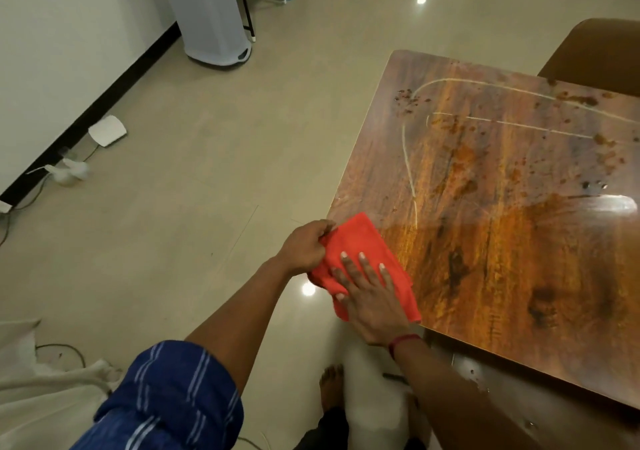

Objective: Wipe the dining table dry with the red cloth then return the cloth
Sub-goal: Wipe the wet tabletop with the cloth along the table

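From my remote station: the left hand [304, 247] is bare, its forearm uncovered up to a rolled blue sleeve [166, 397] crossed with thin white stripes in pairs and triples — a woven shirt fabric, creased at the cuff. The right hand [372, 297] is bare too — a red thread band [403, 342] circles its wrist. Below, one bare foot [330, 387] shows.
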